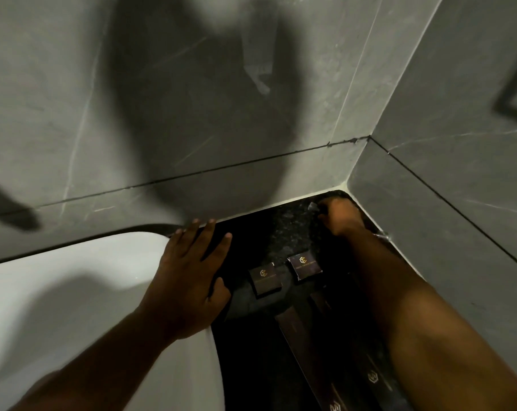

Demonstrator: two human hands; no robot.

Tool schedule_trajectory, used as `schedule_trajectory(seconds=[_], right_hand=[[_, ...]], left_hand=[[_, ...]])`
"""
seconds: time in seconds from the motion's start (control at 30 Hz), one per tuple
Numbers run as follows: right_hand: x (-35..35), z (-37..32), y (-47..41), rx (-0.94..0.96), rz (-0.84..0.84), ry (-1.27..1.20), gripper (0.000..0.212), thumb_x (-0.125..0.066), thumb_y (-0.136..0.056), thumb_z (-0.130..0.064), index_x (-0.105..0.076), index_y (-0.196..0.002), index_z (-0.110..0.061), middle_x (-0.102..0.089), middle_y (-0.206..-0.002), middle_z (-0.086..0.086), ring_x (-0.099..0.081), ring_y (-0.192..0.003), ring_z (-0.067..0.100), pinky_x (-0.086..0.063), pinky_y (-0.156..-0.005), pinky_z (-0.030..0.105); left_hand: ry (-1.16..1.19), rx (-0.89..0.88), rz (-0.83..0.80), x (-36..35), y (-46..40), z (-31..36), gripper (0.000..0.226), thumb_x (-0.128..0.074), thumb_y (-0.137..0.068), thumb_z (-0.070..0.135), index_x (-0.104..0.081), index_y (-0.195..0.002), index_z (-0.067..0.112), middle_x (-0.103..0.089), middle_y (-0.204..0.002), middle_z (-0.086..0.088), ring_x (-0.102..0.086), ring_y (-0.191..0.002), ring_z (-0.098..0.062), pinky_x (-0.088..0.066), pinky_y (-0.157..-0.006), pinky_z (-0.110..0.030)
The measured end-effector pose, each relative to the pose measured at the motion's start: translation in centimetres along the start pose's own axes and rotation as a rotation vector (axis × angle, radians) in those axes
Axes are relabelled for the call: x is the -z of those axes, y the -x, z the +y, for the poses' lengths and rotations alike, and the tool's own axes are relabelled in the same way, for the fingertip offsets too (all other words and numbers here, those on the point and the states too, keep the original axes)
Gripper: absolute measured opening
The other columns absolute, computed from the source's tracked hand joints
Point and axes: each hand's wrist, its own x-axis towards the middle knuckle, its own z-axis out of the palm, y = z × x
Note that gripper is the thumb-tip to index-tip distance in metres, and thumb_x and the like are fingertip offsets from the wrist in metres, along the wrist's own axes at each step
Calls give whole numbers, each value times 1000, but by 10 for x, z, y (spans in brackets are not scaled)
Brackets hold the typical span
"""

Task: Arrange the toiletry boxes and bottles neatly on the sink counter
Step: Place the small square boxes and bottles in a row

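Two small dark boxes with gold logos stand on the black speckled counter: the left box and the right box. Two long dark boxes lie nearer to me, partly under my right forearm. My left hand rests flat with spread fingers on the sink's rim and the counter, holding nothing. My right hand reaches into the back corner, its fingers closed around a small clear object; I cannot tell what it is.
A white sink basin fills the lower left. Grey marble-look tile walls meet at the corner behind the counter. A dark frame hangs on the right wall. Light is dim.
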Motion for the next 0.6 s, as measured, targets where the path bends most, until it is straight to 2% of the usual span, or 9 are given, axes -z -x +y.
schedule_trajectory(seconds=[0.1, 0.2, 0.3, 0.37, 0.47, 0.6], right_hand=[[9, 8, 15, -6, 47, -119, 31, -64, -85, -32, -69, -110, -15, -70, -111, 16, -64, -104, 34, -51, -88, 37], [27, 23, 38, -76, -17, -299, 29, -75, -77, -29, -72, -100, -11, -73, -103, 15, -66, -99, 29, -51, -91, 37], [39, 32, 60, -79, -157, -229, 23, -79, -68, -27, -77, -86, -14, -75, -90, 10, -69, -89, 22, -54, -82, 33], [41, 30, 72, -70, -193, -168, 21, -78, -65, -28, -77, -82, -14, -75, -86, 10, -69, -85, 20, -54, -78, 31], [37, 24, 78, -81, -214, -141, 22, -77, -64, -31, -75, -80, -15, -74, -87, 9, -68, -85, 22, -56, -78, 35], [26, 16, 77, -80, -240, -134, 23, -72, -75, -33, -74, -87, -13, -73, -92, 10, -67, -89, 23, -43, -68, 24]], left_hand=[[8, -8, 2, 1, 0, 1, 70, -35, -77, 39, -37, -143, 15, -30, -153, -18, -18, -144, -37, -22, -113, -58], [22, -7, 12, 2, 1, 1, 69, -36, -78, 38, -39, -142, 14, -33, -151, -19, -20, -143, -38, -23, -112, -58], [30, -5, 17, 3, 2, 2, 68, -35, -78, 38, -40, -141, 13, -34, -150, -20, -22, -142, -39, -23, -112, -58], [29, -9, 22, 4, 3, 3, 68, -34, -79, 38, -40, -141, 12, -34, -150, -21, -22, -141, -39, -22, -112, -58], [38, -7, 23, 5, 4, 3, 68, -33, -79, 39, -38, -142, 12, -32, -151, -21, -22, -142, -39, -21, -113, -57], [42, -6, 27, 5, 4, 3, 68, -32, -79, 38, -38, -142, 12, -32, -151, -21, -23, -141, -39, -20, -113, -57]])
